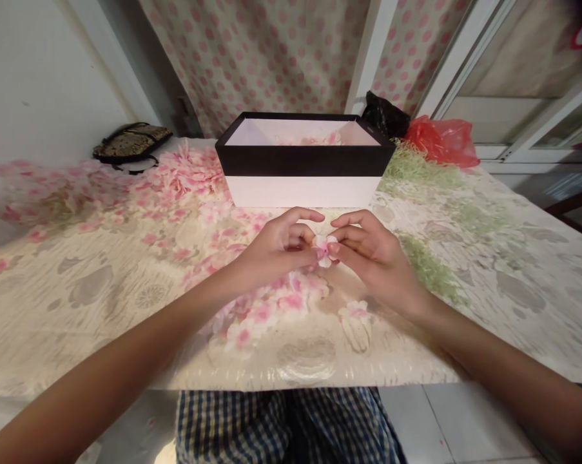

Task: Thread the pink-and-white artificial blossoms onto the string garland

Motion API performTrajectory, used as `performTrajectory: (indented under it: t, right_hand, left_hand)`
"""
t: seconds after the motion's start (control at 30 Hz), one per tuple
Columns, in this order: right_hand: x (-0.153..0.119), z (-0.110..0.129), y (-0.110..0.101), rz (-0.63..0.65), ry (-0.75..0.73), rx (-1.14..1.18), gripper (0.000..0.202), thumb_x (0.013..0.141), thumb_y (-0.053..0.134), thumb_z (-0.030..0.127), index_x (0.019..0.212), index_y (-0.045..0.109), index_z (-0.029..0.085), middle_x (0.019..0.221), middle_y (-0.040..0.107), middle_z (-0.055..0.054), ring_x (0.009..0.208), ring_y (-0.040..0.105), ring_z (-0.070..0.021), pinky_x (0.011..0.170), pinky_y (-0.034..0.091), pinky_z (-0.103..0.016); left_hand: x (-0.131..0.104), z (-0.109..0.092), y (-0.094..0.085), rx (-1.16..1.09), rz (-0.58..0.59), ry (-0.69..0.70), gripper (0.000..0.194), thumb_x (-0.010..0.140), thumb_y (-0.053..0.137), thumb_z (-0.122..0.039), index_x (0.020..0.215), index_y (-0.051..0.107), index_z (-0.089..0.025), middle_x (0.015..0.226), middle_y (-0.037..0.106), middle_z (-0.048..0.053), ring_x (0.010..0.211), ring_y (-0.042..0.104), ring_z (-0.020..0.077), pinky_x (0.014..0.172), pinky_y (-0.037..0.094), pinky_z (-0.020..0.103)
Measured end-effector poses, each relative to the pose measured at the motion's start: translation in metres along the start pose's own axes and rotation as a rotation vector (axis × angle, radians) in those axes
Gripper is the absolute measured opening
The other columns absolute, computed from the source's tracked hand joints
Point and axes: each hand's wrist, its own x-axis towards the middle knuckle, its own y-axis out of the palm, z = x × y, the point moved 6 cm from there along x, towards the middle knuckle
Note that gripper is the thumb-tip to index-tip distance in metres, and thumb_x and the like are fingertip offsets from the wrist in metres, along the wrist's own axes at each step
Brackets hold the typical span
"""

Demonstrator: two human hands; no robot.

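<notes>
A small pink-and-white artificial flower [325,248] is pinched between my two hands above the table. On its left side my left hand [291,243] grips it with thumb and fingers. My right hand [372,248] holds the other side, its thumb lying over the petals. Below my right hand, a pale flower [357,310] with a yellowish strand or stem lies on the cloth. Loose pink-and-white flowers [291,301] are spread under and left of my hands.
A black-and-white box [305,190] with pink flowers inside stands beyond my hands. Pink petals [189,171] are heaped left; green shredded strands [426,267] lie right. A patterned pouch [133,142], a black bag [385,115] and a red plastic bag [440,138] sit at the back.
</notes>
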Motion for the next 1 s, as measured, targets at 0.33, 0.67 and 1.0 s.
performTrajectory:
  t: [0.33, 0.67, 1.0]
  right_hand:
    - [0.02, 0.015, -0.089, -0.038, 0.05, -1.028, 0.011, 0.08, 0.05, 0.021, 0.08, 0.062, 0.021, 0.076, 0.066, -0.003, 0.068, 0.059, -0.0183, 0.063, 0.043, -0.031]
    - [0.017, -0.025, -0.086, 0.254, 0.351, -1.392, 0.008, 0.071, 0.055, 0.021, 0.067, 0.062, 0.018, 0.068, 0.064, -0.006, 0.054, 0.053, -0.015, 0.05, 0.034, -0.027]
    - [0.018, -0.025, -0.073, 0.278, 0.331, -1.445, 0.013, 0.063, 0.052, 0.006, 0.061, 0.054, 0.019, 0.058, 0.059, -0.006, 0.046, 0.048, -0.0147, 0.044, 0.027, -0.027]
  left_hand:
    - [0.002, -0.003, -0.006, -0.004, -0.069, -0.028, 0.037, 0.073, 0.064, -0.01, 0.107, 0.05, -0.015, 0.071, 0.053, -0.004, 0.062, 0.057, 0.0082, 0.062, 0.051, 0.021]
    - [0.002, -0.006, -0.008, 0.032, -0.104, -0.033, 0.037, 0.073, 0.065, -0.009, 0.107, 0.05, -0.015, 0.067, 0.053, -0.005, 0.062, 0.058, 0.0089, 0.06, 0.05, 0.02]
    - [0.002, -0.003, -0.007, 0.021, -0.09, -0.044, 0.038, 0.072, 0.066, -0.01, 0.106, 0.051, -0.016, 0.07, 0.053, -0.004, 0.062, 0.057, 0.0086, 0.06, 0.049, 0.021]
